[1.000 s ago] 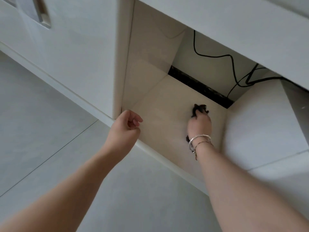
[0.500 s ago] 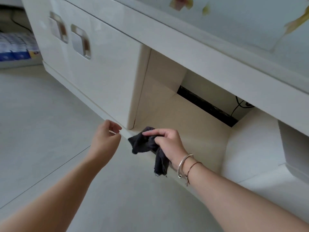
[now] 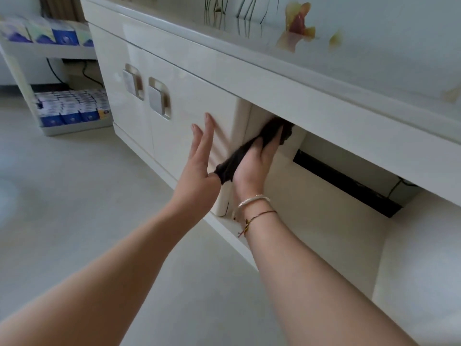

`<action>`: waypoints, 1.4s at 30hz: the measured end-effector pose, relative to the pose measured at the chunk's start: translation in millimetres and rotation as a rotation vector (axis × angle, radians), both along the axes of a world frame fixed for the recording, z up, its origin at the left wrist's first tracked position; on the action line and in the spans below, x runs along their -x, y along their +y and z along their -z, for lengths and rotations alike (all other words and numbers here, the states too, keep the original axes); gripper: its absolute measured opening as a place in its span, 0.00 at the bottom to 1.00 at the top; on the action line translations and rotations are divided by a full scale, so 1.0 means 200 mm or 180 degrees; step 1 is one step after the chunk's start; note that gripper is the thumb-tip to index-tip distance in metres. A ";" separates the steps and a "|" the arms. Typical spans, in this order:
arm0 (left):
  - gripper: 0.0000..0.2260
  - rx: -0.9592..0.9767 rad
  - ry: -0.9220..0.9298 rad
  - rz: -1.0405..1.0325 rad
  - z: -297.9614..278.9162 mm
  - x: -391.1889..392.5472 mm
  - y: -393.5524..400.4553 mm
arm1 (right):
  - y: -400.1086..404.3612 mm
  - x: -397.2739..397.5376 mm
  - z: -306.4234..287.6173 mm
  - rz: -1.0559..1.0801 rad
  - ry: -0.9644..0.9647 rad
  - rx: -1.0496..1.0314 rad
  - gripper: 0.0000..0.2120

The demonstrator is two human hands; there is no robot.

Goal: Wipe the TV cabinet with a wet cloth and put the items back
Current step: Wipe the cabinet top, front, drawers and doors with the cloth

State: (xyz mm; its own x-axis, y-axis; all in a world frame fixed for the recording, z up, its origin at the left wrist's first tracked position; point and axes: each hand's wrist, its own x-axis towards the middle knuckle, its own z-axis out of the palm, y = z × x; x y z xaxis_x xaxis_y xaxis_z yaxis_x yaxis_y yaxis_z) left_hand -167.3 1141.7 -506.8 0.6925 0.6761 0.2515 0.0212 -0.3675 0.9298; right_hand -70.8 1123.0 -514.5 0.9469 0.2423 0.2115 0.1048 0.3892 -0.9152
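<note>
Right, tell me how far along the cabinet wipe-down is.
Done: I can't confirm any surface is finished; nothing shows visible wetness. In hand: the right hand presses the dark cloth against the left inner wall of the open compartment, while the left hand lies flat and open on the cabinet door. Left: the compartment holds no items, so putting things back is not yet done.

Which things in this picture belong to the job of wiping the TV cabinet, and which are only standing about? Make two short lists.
Part of the job:
- dark cloth, pressed by the right hand on the open compartment's side panel
- TV cabinet
- left hand, flat on the door

Only standing about:
- boxes on the side shelf
- black cables
- bracelets
</note>
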 end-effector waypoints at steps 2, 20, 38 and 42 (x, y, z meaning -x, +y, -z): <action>0.48 0.0028 0.0086 0.0069 -0.01 0.02 0.01 | -0.01 -0.01 0.18 0.0012 0.0341 0.0223 0.25; 0.49 0.0178 0.0323 0.0517 0.00 0.11 0.08 | 0.00 0.05 0.45 0.0162 0.1108 0.0662 0.24; 0.45 0.0482 0.0245 -0.0106 0.02 0.49 0.24 | -0.07 0.14 -0.10 0.0937 -0.5287 0.3378 0.30; 0.45 0.0497 0.0253 -0.0130 0.01 0.52 0.25 | 0.03 0.14 -0.17 0.0903 -0.6295 0.5093 0.27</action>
State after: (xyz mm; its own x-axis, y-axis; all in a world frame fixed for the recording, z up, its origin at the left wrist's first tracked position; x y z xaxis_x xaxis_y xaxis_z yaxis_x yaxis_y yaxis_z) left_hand -272.0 1191.5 -507.9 0.6773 0.7306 0.0868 0.1088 -0.2162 0.9703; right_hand -98.8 1129.0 -480.1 0.0546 0.9506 0.3056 0.6286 -0.2705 0.7292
